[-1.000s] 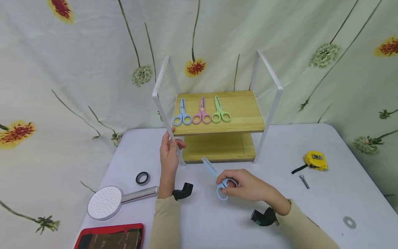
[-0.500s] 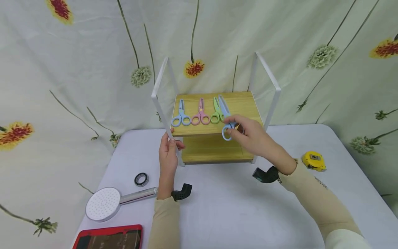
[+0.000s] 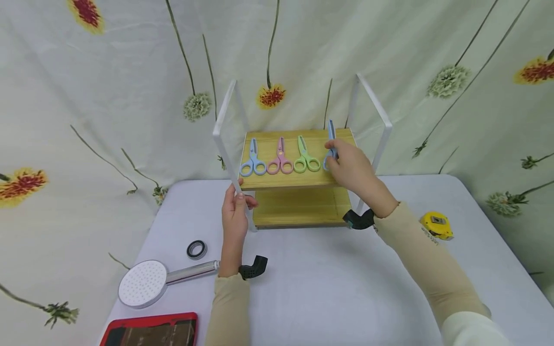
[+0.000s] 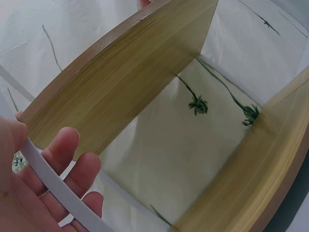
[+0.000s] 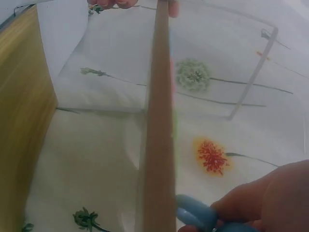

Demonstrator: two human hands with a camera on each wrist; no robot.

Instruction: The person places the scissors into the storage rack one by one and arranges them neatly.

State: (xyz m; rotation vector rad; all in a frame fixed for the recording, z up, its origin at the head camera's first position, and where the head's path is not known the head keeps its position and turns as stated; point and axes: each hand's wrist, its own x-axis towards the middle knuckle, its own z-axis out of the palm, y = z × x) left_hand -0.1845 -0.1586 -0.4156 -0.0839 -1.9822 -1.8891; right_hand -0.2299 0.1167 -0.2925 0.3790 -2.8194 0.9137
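My right hand [image 3: 352, 166] pinches light blue scissors [image 3: 332, 130] by the handle, over the right part of the upper board [image 3: 290, 181] of a two-tier wooden shelf. The blades point toward the back. In the right wrist view, the scissors' blue loop [image 5: 195, 210] is beside the board's front edge. Three scissors lie in a row to the left: blue [image 3: 253, 158], pink [image 3: 281, 158] and green [image 3: 305, 156]. My left hand [image 3: 235, 218] holds the shelf's white left post [image 4: 55, 183], with its fingers curled round it.
A shower head [image 3: 143, 284], a black-rimmed ring [image 3: 196, 249] and a red-framed case [image 3: 151, 318] lie on the table's left side. A yellow tape measure [image 3: 437, 225] lies at right, close to my right sleeve. Floral cloth [image 3: 294, 43] hangs behind the shelf.
My right hand has carried the blue scissors up from in front of the shelf, then rightward past the green pair over the upper board. My left hand has stayed on the post.
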